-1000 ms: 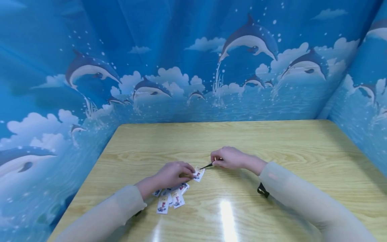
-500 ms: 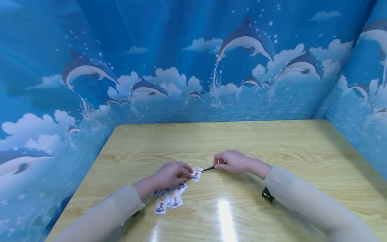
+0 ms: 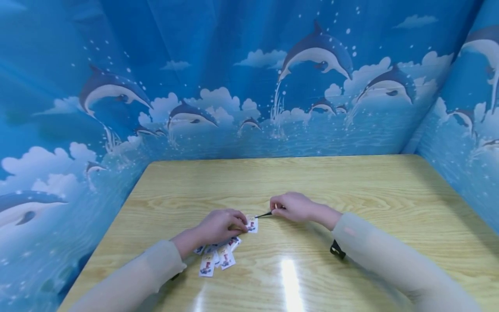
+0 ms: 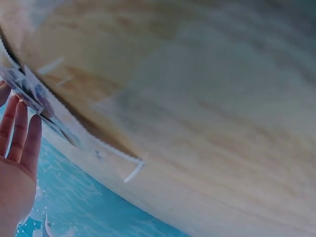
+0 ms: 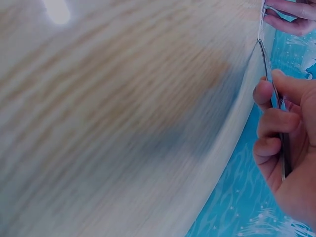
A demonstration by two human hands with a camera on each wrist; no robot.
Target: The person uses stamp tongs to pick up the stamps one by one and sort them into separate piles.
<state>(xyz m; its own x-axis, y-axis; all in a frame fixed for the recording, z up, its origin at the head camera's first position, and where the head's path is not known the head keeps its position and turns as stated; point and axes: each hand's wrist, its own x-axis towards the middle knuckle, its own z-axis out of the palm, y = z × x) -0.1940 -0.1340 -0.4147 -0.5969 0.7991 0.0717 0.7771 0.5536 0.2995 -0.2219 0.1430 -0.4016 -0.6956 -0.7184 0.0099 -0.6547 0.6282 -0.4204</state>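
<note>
Left of the table's middle, my left hand (image 3: 219,226) holds the left edge of a small white stamp (image 3: 252,224) with a printed picture between thumb and fingers. My right hand (image 3: 294,206) grips dark metal tweezers (image 3: 265,214), whose tip reaches the upper part of this stamp. In the right wrist view the tweezers (image 5: 281,106) lie along the curled fingers, tip at the stamp's edge. Serrated edges show on the stamps (image 4: 69,121) in the left wrist view. Below my left hand lies a loose overlapping pile of similar stamps (image 3: 226,256), partly hidden by that hand.
The wood-grain table (image 3: 351,182) carries a bright light reflection (image 3: 290,284) near the front. Blue dolphin-printed curtains (image 3: 234,65) stand behind and at both sides of it. A black strap (image 3: 337,250) hangs at the right sleeve.
The tweezers draw back slightly to the right, then return left to the stamp's upper part. The stamp has turned more upright and shifted slightly left. The pile stays as it was.
</note>
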